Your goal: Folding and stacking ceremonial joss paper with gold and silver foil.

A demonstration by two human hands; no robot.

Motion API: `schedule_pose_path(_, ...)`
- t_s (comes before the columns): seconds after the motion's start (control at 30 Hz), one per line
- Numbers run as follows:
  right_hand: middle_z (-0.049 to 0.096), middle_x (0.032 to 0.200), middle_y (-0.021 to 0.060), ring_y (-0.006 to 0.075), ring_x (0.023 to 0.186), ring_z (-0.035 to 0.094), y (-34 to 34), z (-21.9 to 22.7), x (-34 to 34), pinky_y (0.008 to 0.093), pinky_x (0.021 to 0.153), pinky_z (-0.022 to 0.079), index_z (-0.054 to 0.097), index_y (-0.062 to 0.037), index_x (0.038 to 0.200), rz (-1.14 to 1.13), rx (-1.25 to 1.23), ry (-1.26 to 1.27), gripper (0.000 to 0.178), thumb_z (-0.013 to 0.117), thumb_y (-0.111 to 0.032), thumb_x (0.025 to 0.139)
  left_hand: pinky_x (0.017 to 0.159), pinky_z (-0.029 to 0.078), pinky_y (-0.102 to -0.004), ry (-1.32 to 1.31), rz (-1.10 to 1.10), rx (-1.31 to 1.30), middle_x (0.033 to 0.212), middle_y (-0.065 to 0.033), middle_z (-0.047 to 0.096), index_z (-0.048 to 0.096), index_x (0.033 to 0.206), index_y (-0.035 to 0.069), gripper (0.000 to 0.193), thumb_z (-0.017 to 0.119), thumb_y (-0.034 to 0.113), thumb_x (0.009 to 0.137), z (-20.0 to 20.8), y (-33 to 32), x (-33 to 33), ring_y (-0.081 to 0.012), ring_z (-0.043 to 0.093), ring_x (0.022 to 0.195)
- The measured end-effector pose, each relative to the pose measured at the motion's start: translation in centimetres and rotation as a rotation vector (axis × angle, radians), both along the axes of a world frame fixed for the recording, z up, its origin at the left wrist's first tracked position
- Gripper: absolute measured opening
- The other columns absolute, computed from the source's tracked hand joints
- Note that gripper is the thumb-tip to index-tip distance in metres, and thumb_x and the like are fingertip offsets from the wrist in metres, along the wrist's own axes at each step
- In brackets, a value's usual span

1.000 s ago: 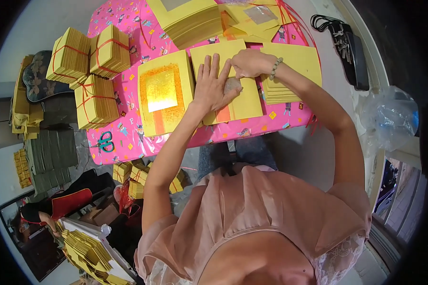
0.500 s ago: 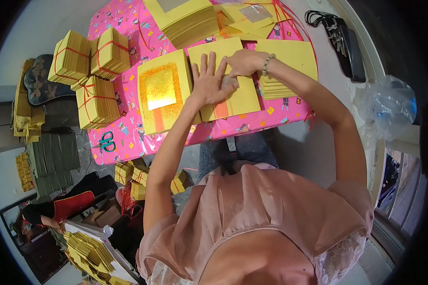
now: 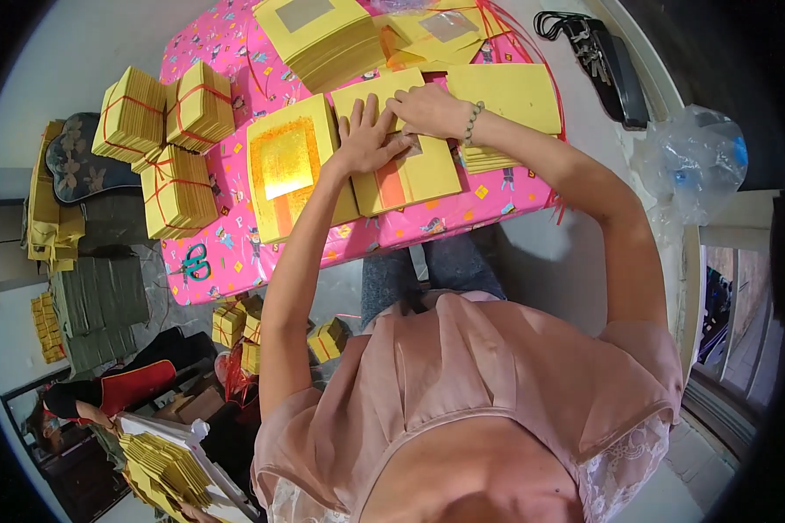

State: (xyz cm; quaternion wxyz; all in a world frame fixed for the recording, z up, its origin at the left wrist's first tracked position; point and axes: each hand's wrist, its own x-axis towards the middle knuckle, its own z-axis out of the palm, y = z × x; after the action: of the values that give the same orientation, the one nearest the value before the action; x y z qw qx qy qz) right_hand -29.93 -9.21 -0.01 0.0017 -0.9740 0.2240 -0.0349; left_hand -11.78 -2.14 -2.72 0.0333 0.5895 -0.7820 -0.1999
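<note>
On a pile of yellow paper sheets (image 3: 427, 179) in the middle of the table, my left hand (image 3: 366, 144) lies flat with its fingers spread. Part of a silvery patch shows beside its thumb, and a pinkish-orange patch lies below it. My right hand (image 3: 432, 112), with a beaded bracelet (image 3: 472, 124) at the wrist, rests on the same pile's upper part. Its fingers are bent together close to the left fingertips; what is under them is hidden. Left of this pile lies yellow paper with a shiny gold square (image 3: 286, 161), and right of it another yellow stack (image 3: 515, 100).
Tied yellow bundles (image 3: 179, 187) and green-handled scissors (image 3: 196, 261) occupy the pink patterned tablecloth (image 3: 235, 275) at left. A tall yellow stack (image 3: 331, 52) stands at the back. Red strings hang at the right edge. A co-worker's arm (image 3: 92, 412) shows at lower left.
My right hand has shifted from pointing downward at the silvery patch to lying with bent fingers by the left fingertips. My left hand stays flat on the pile. The whole view has shifted slightly.
</note>
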Motion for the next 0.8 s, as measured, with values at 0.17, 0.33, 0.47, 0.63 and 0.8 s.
schedule_pose_path(0.17, 0.066, 0.086, 0.0086, 0.0279, 0.075, 0.067, 0.5, -0.1, 0.4, 0.0411, 0.069, 0.052, 0.057, -0.0041, 0.102, 0.052, -0.121, -0.018, 0.033, 0.065, -0.029, 0.083, 0.113, 0.016, -0.0615, -0.051, 0.008, -0.119, 0.157, -0.0226, 0.020, 0.033, 0.149, 0.016, 0.074, 0.050, 0.059, 0.092, 0.1, 0.0, 0.1, -0.0449, 0.016, 0.145)
schedule_pose_path(0.33, 0.067, 0.090, 0.0084, 0.0249, 0.077, 0.067, -0.3, 1.7, 0.3, 0.0432, 0.071, 0.051, 0.059, -0.0072, 0.103, 0.053, -0.253, 0.057, 0.026, 0.062, -0.026, 0.085, 0.100, 0.040, -0.0523, -0.118, 0.061, -0.343, 0.141, -0.0149, 0.048, 0.051, 0.135, 0.012, 0.047, 0.057, 0.016, 0.088, 1.2, -0.8, -0.7, -0.0363, 0.047, 0.128)
schedule_pose_path(0.47, 0.065, 0.096, 0.0100, 0.0261, 0.085, 0.065, 0.1, 5.0, -0.3, 0.0424, 0.074, 0.050, 0.058, -0.0068, 0.103, -0.059, -0.153, -0.145, 0.029, 0.062, -0.031, 0.087, 0.095, 0.044, -0.0444, -0.135, 0.120, -0.751, 0.125, -0.0140, 0.060, 0.055, 0.129, 0.009, 0.046, 0.056, 0.008, 0.083, 0.8, -0.6, -0.3, -0.0307, 0.056, 0.117)
schedule_pose_path(0.63, 0.062, 0.103, 0.0129, 0.0264, 0.091, 0.065, 1.1, 8.5, -4.0, 0.0389, 0.077, 0.051, 0.052, -0.0036, 0.114, -0.465, -0.014, -0.539, 0.044, 0.060, -0.041, 0.092, 0.095, 0.042, -0.0429, -0.120, 0.158, -0.895, 0.128, -0.0143, 0.059, 0.054, 0.130, 0.007, 0.048, 0.056, 0.005, 0.082, 5.5, 0.5, -2.4, -0.0293, 0.054, 0.120)
schedule_pose_path(0.8, 0.058, 0.112, 0.0173, 0.0212, 0.099, 0.063, 2.1, 9.4, -8.4, 0.0335, 0.071, 0.056, 0.040, 0.0056, 0.125, -0.672, 0.768, -0.838, 0.058, 0.068, -0.031, 0.091, 0.099, 0.042, -0.0468, -0.108, 0.104, -1.004, 0.133, -0.0143, 0.057, 0.051, 0.136, 0.010, 0.055, 0.056, 0.001, 0.082, 8.6, 1.5, -6.6, -0.0340, 0.054, 0.122)
